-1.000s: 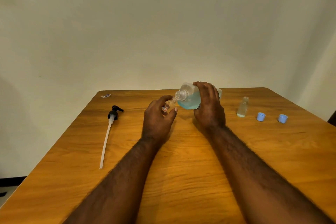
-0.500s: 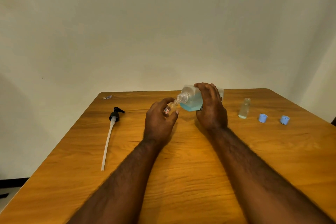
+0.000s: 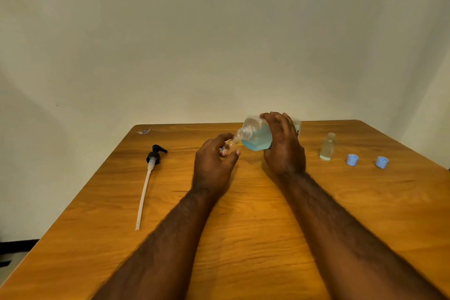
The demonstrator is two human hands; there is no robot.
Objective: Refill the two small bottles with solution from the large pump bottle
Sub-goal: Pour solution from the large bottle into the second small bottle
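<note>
My right hand grips the large clear bottle, which holds pale blue liquid and lies tipped on its side with its open threaded neck pointing left. My left hand holds a small clear bottle tilted, its mouth right at the large bottle's neck. My fingers hide most of the small bottle. A second small clear bottle stands upright and uncapped on the wooden table, to the right of my right hand.
The black pump head with its long white tube lies on the table's left side. Two light blue caps sit at the right, past the standing bottle. A small scrap lies at the far left corner.
The large bottle's neck has stayed at the small bottle's mouth. Both hands have barely shifted; the view has moved slightly.
</note>
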